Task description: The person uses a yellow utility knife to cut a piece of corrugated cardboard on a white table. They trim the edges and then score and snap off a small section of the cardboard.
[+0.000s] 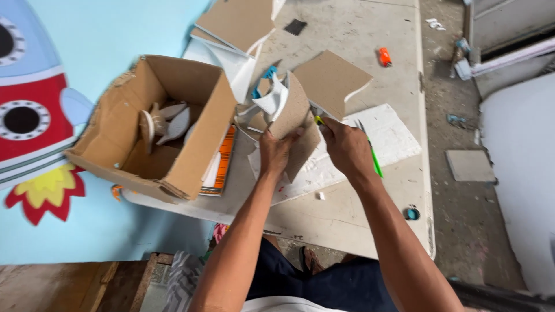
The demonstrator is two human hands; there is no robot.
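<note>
Your forearms reach up over the counter (347, 225). Your left hand (276, 153) pinches a curved brown-faced foam-board piece (295, 118), thumb on its face. Your right hand (346, 147), just right of that piece, is closed around a green-handled cutter (374, 160). Left of the piece stands an open cardboard box (196, 133) holding white cut-outs (167, 124).

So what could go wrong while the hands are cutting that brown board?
The right hand seems to work a yellow-handled cutter right beside the left hand, which grips the curved brown board. A slip could nick those fingers. The cardboard box of white cut-out shapes sits at the table edge, tipped; a bump might knock it off.
</note>
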